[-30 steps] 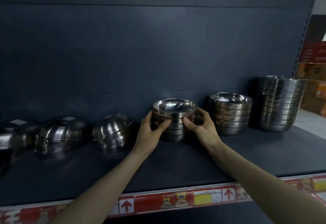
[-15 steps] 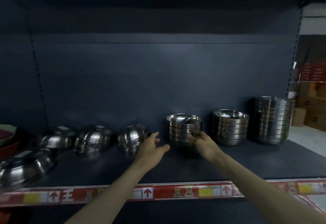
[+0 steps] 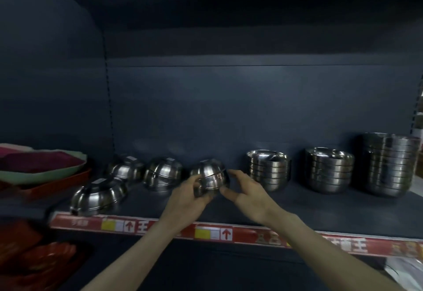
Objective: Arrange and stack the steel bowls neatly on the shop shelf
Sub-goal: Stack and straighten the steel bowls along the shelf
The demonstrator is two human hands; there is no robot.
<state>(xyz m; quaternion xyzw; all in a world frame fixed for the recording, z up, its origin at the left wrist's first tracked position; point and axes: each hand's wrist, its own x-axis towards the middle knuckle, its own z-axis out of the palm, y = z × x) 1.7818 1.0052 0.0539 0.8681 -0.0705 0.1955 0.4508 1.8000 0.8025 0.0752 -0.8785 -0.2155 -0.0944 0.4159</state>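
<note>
On the dark shelf (image 3: 297, 208), three upright stacks of steel bowls stand at the right: a short stack (image 3: 267, 169), a middle stack (image 3: 329, 172) and a tall stack (image 3: 389, 163). Upside-down bowls lie to the left: one pile at the back (image 3: 126, 168), another beside it (image 3: 163, 172), and a third near the front edge (image 3: 98, 195). My left hand (image 3: 190, 197) grips the lower left rim of one more inverted bowl pile (image 3: 211, 175). On that pile's right side, my right hand (image 3: 248, 195) has its fingers spread, thumb close to the rim.
A red price strip (image 3: 206, 233) runs along the shelf's front edge. Green and red trays (image 3: 41, 171) sit on the neighbouring shelf at the left, with red goods (image 3: 34, 258) below them. The dark back panel stands close behind the bowls.
Both hands left the short upright stack and moved left to the nearest inverted pile. My left hand took hold of it. The view shifted left and pulled back.
</note>
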